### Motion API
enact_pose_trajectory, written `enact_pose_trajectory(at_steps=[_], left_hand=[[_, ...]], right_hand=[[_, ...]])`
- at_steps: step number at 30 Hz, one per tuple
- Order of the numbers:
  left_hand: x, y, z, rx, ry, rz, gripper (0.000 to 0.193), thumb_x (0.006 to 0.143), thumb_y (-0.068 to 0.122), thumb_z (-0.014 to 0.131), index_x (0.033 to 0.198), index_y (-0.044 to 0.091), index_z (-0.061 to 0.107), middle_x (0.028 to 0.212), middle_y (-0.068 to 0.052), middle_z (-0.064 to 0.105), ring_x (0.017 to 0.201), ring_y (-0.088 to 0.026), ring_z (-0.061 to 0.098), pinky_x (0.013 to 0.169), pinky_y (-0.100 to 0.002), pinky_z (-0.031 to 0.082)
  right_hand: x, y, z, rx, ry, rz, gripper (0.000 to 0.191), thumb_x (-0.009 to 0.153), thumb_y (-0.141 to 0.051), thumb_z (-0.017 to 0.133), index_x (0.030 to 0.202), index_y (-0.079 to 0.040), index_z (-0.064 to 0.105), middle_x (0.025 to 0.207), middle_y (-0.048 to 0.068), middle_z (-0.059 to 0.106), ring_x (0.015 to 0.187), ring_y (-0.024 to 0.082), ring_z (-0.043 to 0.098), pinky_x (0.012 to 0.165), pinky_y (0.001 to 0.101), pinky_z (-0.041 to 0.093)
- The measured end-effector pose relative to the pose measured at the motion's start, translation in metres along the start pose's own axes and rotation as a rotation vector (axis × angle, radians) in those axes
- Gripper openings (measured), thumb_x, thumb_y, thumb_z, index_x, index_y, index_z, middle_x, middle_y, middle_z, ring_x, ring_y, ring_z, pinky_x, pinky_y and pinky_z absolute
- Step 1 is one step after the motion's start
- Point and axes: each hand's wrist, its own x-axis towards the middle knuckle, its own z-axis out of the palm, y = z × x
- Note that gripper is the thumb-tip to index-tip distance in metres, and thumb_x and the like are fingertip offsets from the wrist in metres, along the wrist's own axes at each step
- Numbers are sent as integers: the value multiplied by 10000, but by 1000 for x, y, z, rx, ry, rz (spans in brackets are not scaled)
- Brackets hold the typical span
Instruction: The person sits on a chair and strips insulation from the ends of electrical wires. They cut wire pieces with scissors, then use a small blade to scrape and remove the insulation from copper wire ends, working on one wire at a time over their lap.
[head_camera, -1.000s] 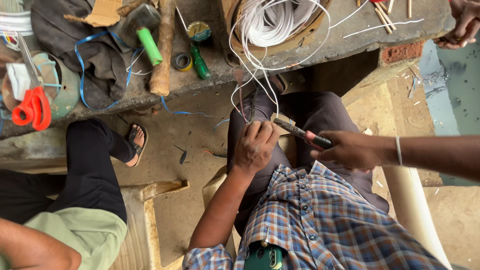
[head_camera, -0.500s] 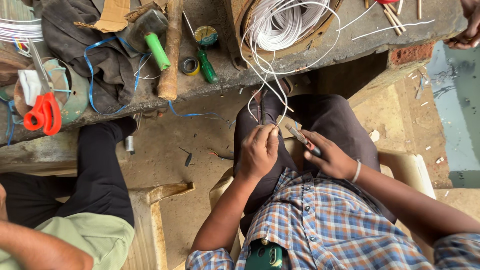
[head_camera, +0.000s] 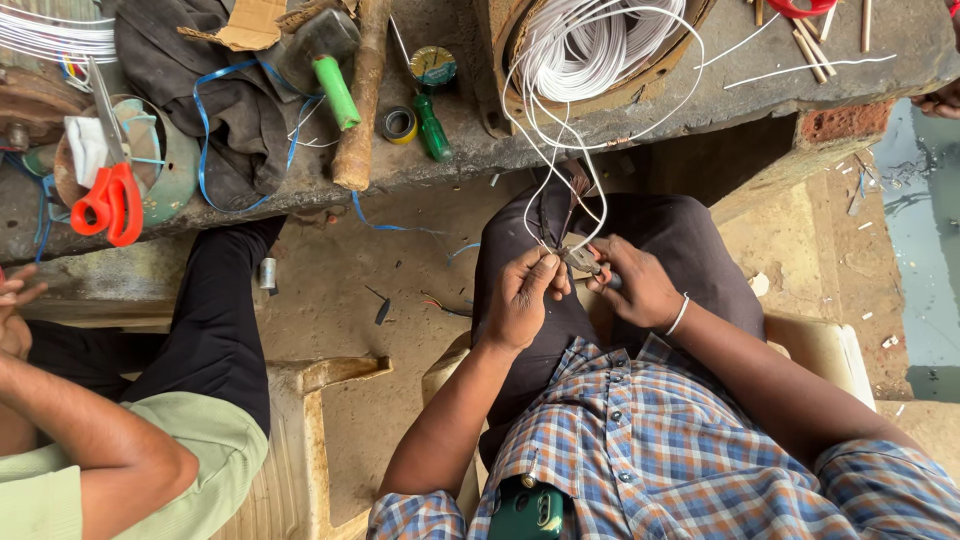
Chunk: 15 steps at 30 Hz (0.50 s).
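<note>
rough concrete table (head_camera: 700, 110) runs beyond my fingers, a coil of white wire (head_camera: 590, 45) on it. over my lap, left hand (head_camera: 520, 300) fingers pinch the white wire strands (head_camera: 560, 200) trailing from that coil. right hand (head_camera: 635, 285) fingers close around a small tool (head_camera: 582, 260) just beside them. left of my fingers: green screwdriver (head_camera: 433, 128), red scissors (head_camera: 110, 200).
</note>
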Motion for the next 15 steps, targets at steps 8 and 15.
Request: enact_pose_trajectory(at_steps=[8, 15], left_hand=[[-2, 36, 4, 1079, 185, 618, 57, 1010, 74, 628, 1019, 20, 643, 947, -112, 639, 909, -294, 617, 859, -396, 518], [-5, 35, 10, 1403, 34, 718, 241, 864, 44, 658, 1097, -16, 660, 1000, -116, 631, 965, -291, 627, 866, -408, 515]], right_hand=[[-34, -62, -44, 275, -312, 391, 375, 971, -388, 636, 1175, -89, 537, 881, 134, 666, 820, 277, 641, 737, 435, 529], [-3, -109, -123, 210, -783, 1110, 391, 1048, -443, 609, 1382, -248, 552, 884, 199, 505, 789, 329, 469, 682, 535, 404]])
